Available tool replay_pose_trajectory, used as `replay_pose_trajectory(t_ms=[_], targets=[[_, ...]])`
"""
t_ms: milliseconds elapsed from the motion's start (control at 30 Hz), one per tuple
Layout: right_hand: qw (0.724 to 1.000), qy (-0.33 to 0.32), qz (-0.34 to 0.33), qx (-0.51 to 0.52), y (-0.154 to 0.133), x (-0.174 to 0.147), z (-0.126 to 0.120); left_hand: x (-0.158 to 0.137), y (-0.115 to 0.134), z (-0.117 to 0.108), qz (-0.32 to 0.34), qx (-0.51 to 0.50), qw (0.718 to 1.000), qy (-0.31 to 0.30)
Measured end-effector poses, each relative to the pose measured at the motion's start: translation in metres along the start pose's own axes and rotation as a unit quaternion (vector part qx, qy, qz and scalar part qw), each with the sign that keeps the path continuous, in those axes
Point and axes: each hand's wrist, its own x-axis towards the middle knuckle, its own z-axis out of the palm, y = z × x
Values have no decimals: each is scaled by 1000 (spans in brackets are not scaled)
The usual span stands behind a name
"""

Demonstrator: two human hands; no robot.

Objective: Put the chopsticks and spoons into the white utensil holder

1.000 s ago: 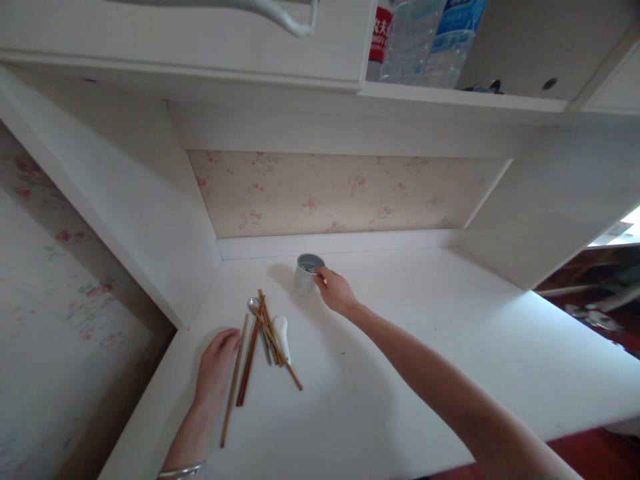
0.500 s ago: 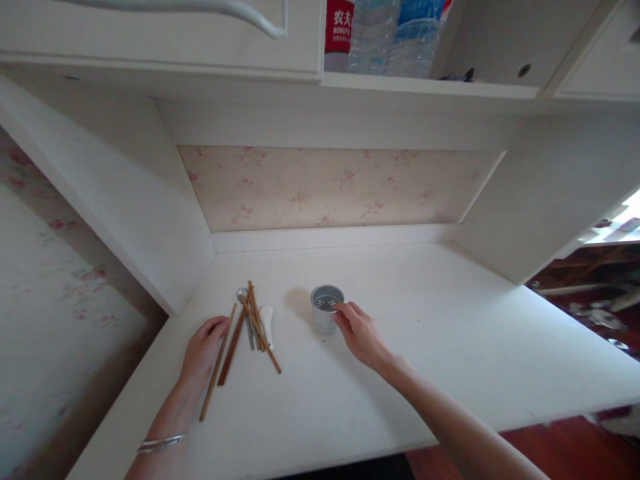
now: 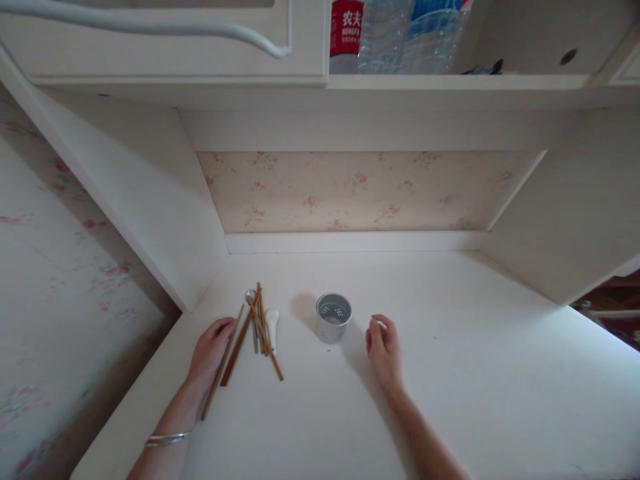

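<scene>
A grey metal cup with holes in its base (image 3: pixel 331 333) stands upright on the white tabletop. To its right, apart from it, my right hand (image 3: pixel 385 347) rests with loosely curled fingers and nothing visible in them. My left hand (image 3: pixel 211 350) lies at the left, fingers bent inward, its fingertips against or just beside the leftmost chopstick (image 3: pixel 219 383). Right of that chopstick is a loose pile: darker brown chopsticks (image 3: pixel 234 360), lighter crossed chopsticks (image 3: pixel 273 360), a metal spoon (image 3: pixel 251 295) partly covered by them, and a white spoon (image 3: pixel 272 323).
The white tabletop (image 3: pixel 320 427) is bounded by a left side panel (image 3: pixel 135 173), a right side panel (image 3: pixel 575 207) and a floral back wall (image 3: pixel 350 193). Overhead, a shelf (image 3: pixel 440 82) holds plastic bottles (image 3: pixel 383 40), beside a cabinet door with a white handle (image 3: pixel 165 27).
My right hand has let go of the cup's rim and moved right, down to the tabletop. The cup stands in place. My left hand stays by the leftmost chopstick. The view has shifted slightly.
</scene>
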Motion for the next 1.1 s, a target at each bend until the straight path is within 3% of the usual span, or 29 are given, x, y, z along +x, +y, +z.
replay_pose_trajectory(t_ms=[100, 333, 433, 500, 667, 967, 1100], targets=[[998, 25, 42, 47, 11, 13, -4, 1, 0, 0, 3, 12, 1000, -2], [998, -2, 48, 29, 15, 20, -5, -8, 14, 1, 29, 139, 990, 9], [999, -4, 47, 24, 15, 19, -5, -17, 33, 6, 93, 224, 970, 33], [999, -7, 45, 20, 15, 20, -5, -22, 45, 13, 120, 274, 954, 4], [999, -19, 38, 4, 16, 20, -5, -21, 51, 38, 97, 380, 915, -99], [998, -44, 24, -23, 16, 20, -5, -19, 58, 51, 118, 519, 837, -130], [998, -48, 15, -33, 16, 20, -6, -21, 64, 53, 113, 539, 822, -141]])
